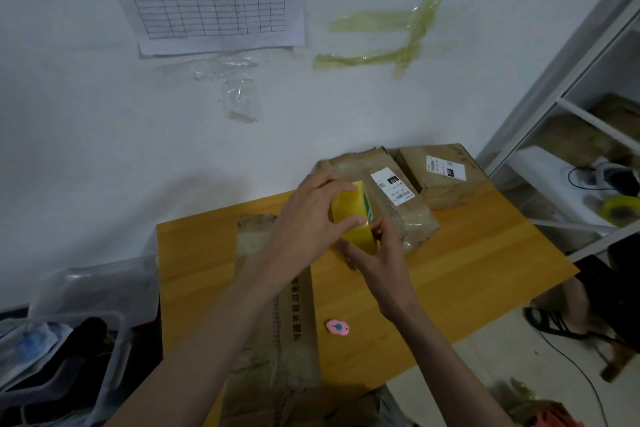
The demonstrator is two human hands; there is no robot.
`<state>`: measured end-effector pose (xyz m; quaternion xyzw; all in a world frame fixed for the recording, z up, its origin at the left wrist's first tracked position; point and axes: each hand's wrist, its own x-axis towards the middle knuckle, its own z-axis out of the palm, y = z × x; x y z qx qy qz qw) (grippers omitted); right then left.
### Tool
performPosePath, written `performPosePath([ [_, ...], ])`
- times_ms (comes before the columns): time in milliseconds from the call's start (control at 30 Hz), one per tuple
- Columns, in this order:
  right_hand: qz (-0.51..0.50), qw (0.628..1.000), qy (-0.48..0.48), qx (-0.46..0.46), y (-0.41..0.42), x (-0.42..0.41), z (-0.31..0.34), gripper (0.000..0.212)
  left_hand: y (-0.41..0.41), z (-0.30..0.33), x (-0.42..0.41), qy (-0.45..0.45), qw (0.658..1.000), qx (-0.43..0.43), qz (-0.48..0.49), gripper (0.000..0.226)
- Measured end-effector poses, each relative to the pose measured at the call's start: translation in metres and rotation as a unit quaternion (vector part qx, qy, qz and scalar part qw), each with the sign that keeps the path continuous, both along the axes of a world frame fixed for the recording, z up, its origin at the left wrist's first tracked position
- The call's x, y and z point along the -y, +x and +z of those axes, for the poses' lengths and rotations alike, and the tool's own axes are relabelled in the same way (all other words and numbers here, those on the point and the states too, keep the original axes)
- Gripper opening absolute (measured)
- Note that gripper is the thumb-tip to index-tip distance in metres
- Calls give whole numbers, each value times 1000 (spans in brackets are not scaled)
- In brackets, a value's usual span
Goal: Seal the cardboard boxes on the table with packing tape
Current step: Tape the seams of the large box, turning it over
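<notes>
The left hand (308, 218) is gripping the yellow tape roll (353, 218) above the boxes while the right hand (377, 253) is picking at its edge just below, so peeling slowly should be keeping the strip from splitting.

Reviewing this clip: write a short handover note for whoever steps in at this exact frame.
Left hand grips the yellow tape roll above the table. Right hand pinches at the roll's edge, apparently finding the tape end. Large flat box lies nearest; two labelled boxes sit at the far side. Pink cutter rests beside the large box. No fresh strip visibly laid now; which boxes are already sealed is unclear.
</notes>
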<state>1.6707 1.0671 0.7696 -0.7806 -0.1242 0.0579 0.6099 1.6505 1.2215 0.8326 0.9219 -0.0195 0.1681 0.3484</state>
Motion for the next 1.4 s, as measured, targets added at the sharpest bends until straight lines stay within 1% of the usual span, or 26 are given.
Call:
performPosePath([
  [167, 0, 999, -8, 36, -1, 1, 0, 58, -4, 1, 13, 5, 999, 31, 14, 41],
  [267, 5, 998, -15, 57, -2, 1, -1, 51, -2, 1, 24, 11, 999, 28, 37, 38],
  [400, 1, 998, -12, 69, -1, -3, -6, 47, 5, -4, 35, 14, 996, 61, 65, 29],
  [567, -4, 998, -1, 67, 3, -1, -11, 48, 7, -8, 40, 18, 995, 75, 62, 26],
  [667, -4, 998, 10, 62, 4, 1, -14, 45, 7, -9, 42, 7, 995, 82, 60, 24],
  [800, 5, 997, 29, 65, 6, -1, -14, 39, 7, -14, 44, -19, 990, 116, 74, 20],
  [1033, 19, 997, 20, 76, 8, -1, -18, 36, 6, -21, 45, -39, 988, 123, 85, 20],
  [1100, 17, 997, 20, 72, 10, 1, -18, 38, 6, -24, 47, -45, 987, 126, 85, 18],
  [1233, 14, 998, 28, 49, 12, 7, -18, 45, 9, -26, 51, -49, 988, 120, 87, 24],
  [1400, 10, 998, 43, 38, 12, 15, -13, 42, 16, -27, 60, -55, 986, 131, 91, 21],
])
